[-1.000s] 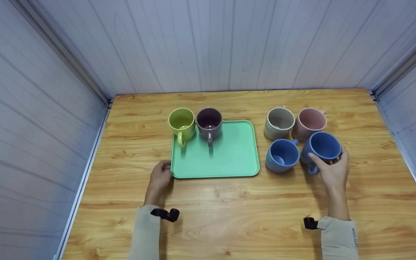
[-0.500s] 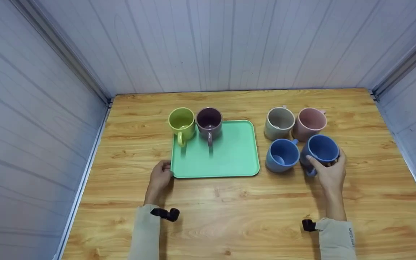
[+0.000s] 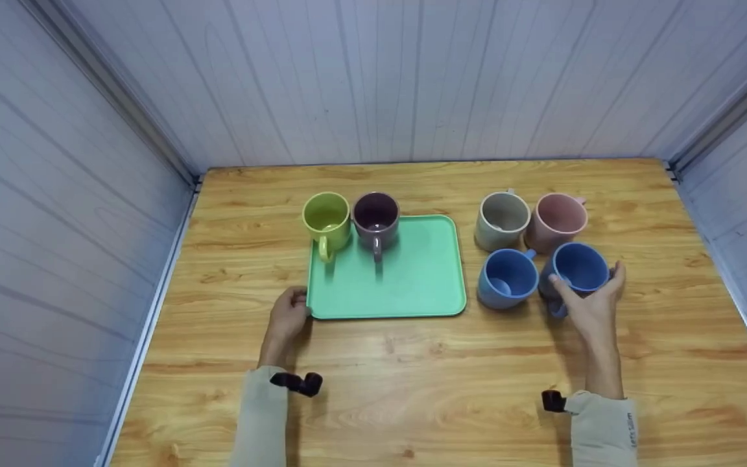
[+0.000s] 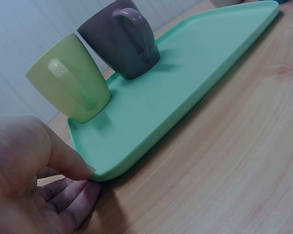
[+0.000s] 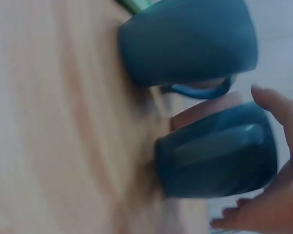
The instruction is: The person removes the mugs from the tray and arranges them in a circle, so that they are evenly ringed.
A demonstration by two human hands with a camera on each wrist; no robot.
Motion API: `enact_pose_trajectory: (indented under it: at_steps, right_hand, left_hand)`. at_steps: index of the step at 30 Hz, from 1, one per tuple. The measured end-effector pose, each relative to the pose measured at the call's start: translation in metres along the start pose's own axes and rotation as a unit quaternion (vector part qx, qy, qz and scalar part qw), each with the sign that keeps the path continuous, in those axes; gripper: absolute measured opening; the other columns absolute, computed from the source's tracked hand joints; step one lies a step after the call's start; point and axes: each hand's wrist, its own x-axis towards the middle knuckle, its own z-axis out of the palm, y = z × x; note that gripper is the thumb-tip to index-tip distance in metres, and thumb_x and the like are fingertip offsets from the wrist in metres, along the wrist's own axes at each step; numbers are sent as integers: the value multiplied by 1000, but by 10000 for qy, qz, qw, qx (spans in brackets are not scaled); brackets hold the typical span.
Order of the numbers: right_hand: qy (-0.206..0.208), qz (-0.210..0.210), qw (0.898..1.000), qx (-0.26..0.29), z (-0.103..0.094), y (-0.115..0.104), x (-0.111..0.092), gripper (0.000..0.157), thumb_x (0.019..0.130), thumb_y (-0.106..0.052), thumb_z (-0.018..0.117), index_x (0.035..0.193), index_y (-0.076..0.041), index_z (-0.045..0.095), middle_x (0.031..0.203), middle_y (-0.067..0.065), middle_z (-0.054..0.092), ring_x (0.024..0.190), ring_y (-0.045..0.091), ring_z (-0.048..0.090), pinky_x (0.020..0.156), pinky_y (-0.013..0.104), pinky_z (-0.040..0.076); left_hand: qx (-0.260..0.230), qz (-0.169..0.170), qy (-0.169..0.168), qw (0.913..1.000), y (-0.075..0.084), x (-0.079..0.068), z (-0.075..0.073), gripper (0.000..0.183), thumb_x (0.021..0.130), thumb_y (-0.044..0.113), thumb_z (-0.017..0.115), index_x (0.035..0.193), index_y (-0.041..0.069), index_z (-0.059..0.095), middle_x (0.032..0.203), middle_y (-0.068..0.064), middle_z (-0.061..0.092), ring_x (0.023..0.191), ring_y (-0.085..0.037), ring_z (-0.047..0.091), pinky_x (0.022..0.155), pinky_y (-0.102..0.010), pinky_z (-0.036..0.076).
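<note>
My left hand [image 3: 288,316] pinches the near-left corner of a green tray [image 3: 412,292], thumb on the rim and fingers beneath, as the left wrist view shows. A yellow-green mug [image 3: 326,224] and a purple mug [image 3: 376,220] stand upright at the tray's back left, handles toward me. At the right, my right hand [image 3: 594,308] is spread around a blue mug [image 3: 578,269] standing on the table. Its thumb tip is right at the rim, and the other fingers stand off the far side. Another blue mug [image 3: 508,279] stands just left of it.
Behind the blue mugs stand a grey-beige mug [image 3: 502,224] and a pink mug [image 3: 556,224], close together. The wooden table [image 3: 412,389] ends at a pale panelled wall [image 3: 380,84] at the back, with more panels on both sides.
The right blue mug has come down slightly toward me onto the table. My right hand's fingers have since loosened and spread away from it. My left hand and the tray have stayed put.
</note>
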Motion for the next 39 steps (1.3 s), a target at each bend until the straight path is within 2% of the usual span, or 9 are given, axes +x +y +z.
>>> enact_pose_trajectory:
  at_steps: [3,7,13,15,20,23,29,33,39]
  right_hand:
    - [443,-241,9985,-234,3,-16,-5,101,83,-37,70,153,-20,-1,160,7,2,146,23,8,119,41,10]
    - [915,-993,9905,-246,14,-36,-10,85,84,-30,69,151,-16,19,157,7,15,144,20,17,118,38,15]
    - [1060,-2264,9682,92,44,-61,-8,75,79,-13,74,143,-4,36,148,14,33,138,20,30,115,29,21]
    - [948,-2563,9616,235,55,-70,-9,73,78,-9,75,141,-1,39,145,16,36,136,21,33,113,28,24]
    - [272,-2918,9537,678,79,-104,-25,71,77,2,72,139,8,36,140,26,37,131,32,38,110,41,33]
    - [-152,-3007,9506,755,95,-120,-32,71,78,3,70,139,10,35,141,30,35,131,38,36,110,49,29]
    - [-1122,-2919,9491,388,135,-110,-11,79,83,-12,71,147,-1,26,150,19,29,141,29,26,115,43,24]
    - [-1444,-2959,9439,272,157,-105,-3,82,82,-14,73,147,0,25,149,18,32,137,30,32,113,43,27]
    - [-1955,-2592,9456,197,179,-106,-1,88,82,-22,74,150,-5,21,151,15,29,138,28,30,114,39,27]
  left_hand:
    - [23,17,-13,10000,0,-1,0,44,86,-3,44,128,-1,51,118,-18,55,107,-28,51,90,-36,43]
    - [53,-24,-32,10000,2,-1,0,41,91,0,39,130,-2,49,119,-19,54,109,-28,51,93,-39,43]
    - [117,-1,-4,9999,3,-1,3,43,87,-3,39,128,-2,50,118,-19,54,108,-28,50,91,-37,43]
    - [181,20,-5,9998,3,0,3,45,84,-5,39,128,-3,50,118,-19,54,107,-28,50,90,-36,43]
    - [224,-112,-73,9997,4,1,2,48,83,-6,39,131,-3,47,121,-19,53,109,-28,50,90,-36,44]
    - [182,-178,-76,9996,4,2,1,49,83,-7,39,131,-3,47,121,-20,52,109,-28,50,89,-36,44]
    - [96,-306,-14,9995,3,3,2,50,81,-8,40,130,-3,47,118,-18,52,107,-27,49,89,-35,44]
    - [40,-249,-21,9997,1,2,3,51,79,-9,40,129,-4,47,117,-19,52,107,-27,49,90,-35,43]
    - [-43,-244,-23,9997,2,1,5,50,79,-8,40,128,-3,48,118,-18,52,108,-26,48,91,-35,41]
